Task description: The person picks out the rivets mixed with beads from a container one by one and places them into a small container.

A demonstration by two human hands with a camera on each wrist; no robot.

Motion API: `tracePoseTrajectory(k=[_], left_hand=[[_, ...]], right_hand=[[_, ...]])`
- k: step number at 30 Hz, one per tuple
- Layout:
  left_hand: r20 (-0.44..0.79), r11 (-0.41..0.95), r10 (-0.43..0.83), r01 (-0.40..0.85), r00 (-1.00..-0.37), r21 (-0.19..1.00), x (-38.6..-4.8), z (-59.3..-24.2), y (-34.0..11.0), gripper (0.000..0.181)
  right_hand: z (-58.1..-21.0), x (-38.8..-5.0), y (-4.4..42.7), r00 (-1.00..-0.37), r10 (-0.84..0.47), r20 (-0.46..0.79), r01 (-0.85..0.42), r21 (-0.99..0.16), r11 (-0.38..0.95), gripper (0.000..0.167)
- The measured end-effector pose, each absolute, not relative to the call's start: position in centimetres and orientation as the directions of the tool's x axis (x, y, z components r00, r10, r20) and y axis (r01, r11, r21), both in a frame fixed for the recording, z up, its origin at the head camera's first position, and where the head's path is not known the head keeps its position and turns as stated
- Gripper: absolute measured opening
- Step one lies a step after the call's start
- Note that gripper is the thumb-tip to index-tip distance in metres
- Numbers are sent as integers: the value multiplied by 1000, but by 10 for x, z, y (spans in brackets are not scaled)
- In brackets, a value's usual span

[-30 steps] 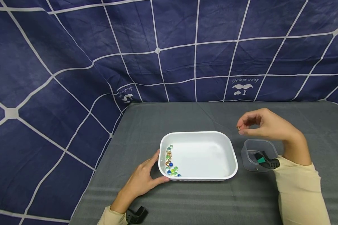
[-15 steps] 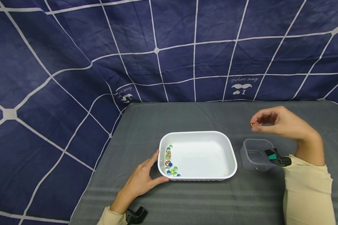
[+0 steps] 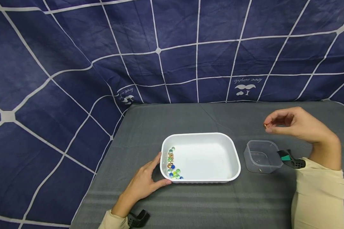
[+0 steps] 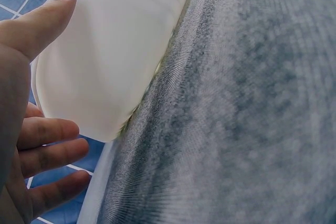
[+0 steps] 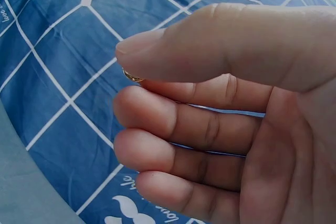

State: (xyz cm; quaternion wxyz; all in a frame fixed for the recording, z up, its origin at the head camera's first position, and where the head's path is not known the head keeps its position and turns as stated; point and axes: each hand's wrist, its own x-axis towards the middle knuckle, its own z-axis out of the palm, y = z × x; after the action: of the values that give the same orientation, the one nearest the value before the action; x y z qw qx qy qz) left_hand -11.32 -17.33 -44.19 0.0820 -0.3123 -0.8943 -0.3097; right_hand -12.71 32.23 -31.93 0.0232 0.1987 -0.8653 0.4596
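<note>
My right hand [image 3: 299, 124] hovers above and to the right of a clear plastic container [image 3: 265, 168], pinching a small gold-coloured piece [image 3: 265, 126] between thumb and forefinger. In the right wrist view only a shiny curved sliver of that gold piece [image 5: 132, 76] peeks from under the thumb; its exact kind is hidden. A white rectangular tray [image 3: 209, 156] stands left of the container. Glass marbles [image 3: 173, 167] and some gold pieces [image 3: 171, 156] lie along its left wall. With fairly straight fingers, my left hand [image 3: 144, 179] rests against the tray's near left corner, thumb at the rim.
Grey cloth [image 3: 206, 203] covers the table. A dark blue curtain with white lines [image 3: 177, 66] hangs behind it and on the left. Both wrists carry black bands; the right band [image 3: 290, 160] sits close beside the container.
My right hand has moved rightward, from between tray and container to beyond the container, still pinching the gold piece. The left hand has kept its place at the tray.
</note>
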Motion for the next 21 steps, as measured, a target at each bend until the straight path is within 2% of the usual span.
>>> tracePoseTrajectory(k=[21], left_hand=[[338,611,507,607,-793,508,-113,-442,-173,101]], right_hand=[[-319,-119,336,-931,-292,220,-346,-787,510,22]])
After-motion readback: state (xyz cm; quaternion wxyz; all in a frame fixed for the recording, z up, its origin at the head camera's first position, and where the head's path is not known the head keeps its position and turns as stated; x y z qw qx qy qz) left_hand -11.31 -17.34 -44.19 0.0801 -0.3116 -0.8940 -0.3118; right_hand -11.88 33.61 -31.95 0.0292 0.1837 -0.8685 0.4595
